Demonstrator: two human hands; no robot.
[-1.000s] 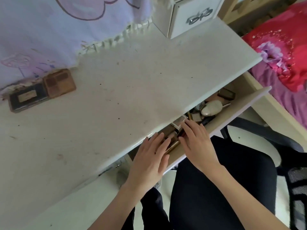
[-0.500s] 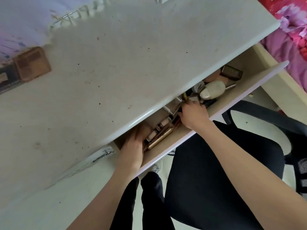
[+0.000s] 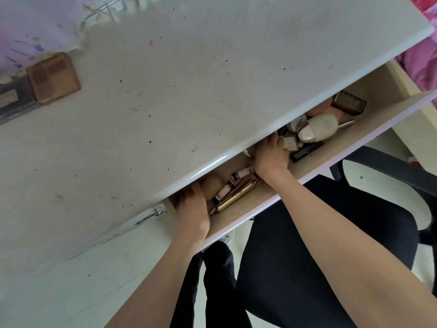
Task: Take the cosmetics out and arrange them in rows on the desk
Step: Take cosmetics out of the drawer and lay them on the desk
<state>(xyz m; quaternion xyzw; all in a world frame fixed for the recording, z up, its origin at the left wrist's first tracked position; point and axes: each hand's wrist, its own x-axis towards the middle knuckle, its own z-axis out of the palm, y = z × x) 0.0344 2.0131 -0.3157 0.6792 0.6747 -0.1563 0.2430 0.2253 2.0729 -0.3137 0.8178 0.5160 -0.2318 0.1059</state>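
Note:
The drawer point(image 3: 316, 170) under the white desk top point(image 3: 189, 91) stands pulled out, with several cosmetics inside. My left hand point(image 3: 192, 209) reaches into its left end beside a beige sponge point(image 3: 212, 187); its fingertips are hidden under the desk edge. My right hand point(image 3: 270, 156) reaches into the middle of the drawer, fingers also hidden under the edge. Between the hands lie a gold tube point(image 3: 236, 197) and two small striped tubes point(image 3: 241, 174). To the right lie a cream oval bottle point(image 3: 318, 127), a dark mascara point(image 3: 306, 151) and a dark brown case point(image 3: 350, 102).
A brown eyeshadow palette point(image 3: 53, 78) and a dark palette point(image 3: 11, 100) lie on the desk at the far left. A frilled pale cloth point(image 3: 42, 22) covers the back left. A black chair point(image 3: 390, 176) and my dark-clad legs are below the drawer. Pink bedding point(image 3: 423, 65) is at right.
Both hands have gone from the drawer's front edge deeper inside, fingers now under the desk top. The view has tilted down and closer to the drawer.

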